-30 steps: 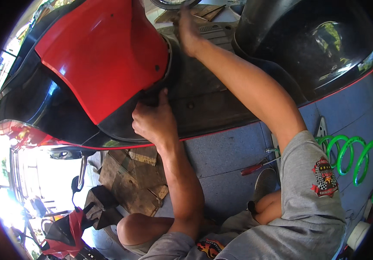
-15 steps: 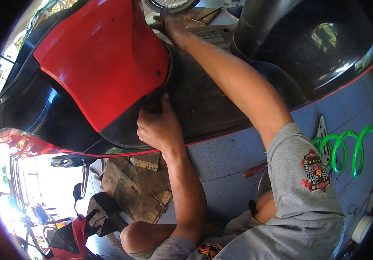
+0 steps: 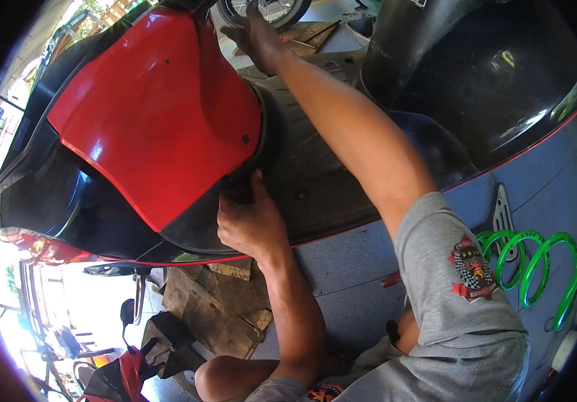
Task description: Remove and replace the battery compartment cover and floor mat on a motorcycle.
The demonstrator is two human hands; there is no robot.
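A scooter stands across the view with a glossy red panel (image 3: 158,114) at its left and a black floorboard (image 3: 315,161) in the middle. My left hand (image 3: 251,224) is at the near lower corner of the red panel, its fingers curled on the edge of the black trim panel (image 3: 201,224) and its thumb pointing up. What lies under those fingers is partly hidden. My right hand (image 3: 258,41) reaches over the floorboard to the scooter's far side. Its fingers are apart, and nothing shows in them, above the far edge of the red panel.
At the right, a coiled green hose (image 3: 529,258) lies by a slotted metal part (image 3: 501,208). A red-handled tool (image 3: 391,279) is on the tiled floor. Flattened cardboard (image 3: 214,308) lies below the scooter, near a red and black vehicle (image 3: 127,362). A wheel (image 3: 268,10) stands beyond.
My right hand has lifted off the scooter's far edge and its fingers have spread. My left hand stays at the trim corner. The whole view has shifted slightly.
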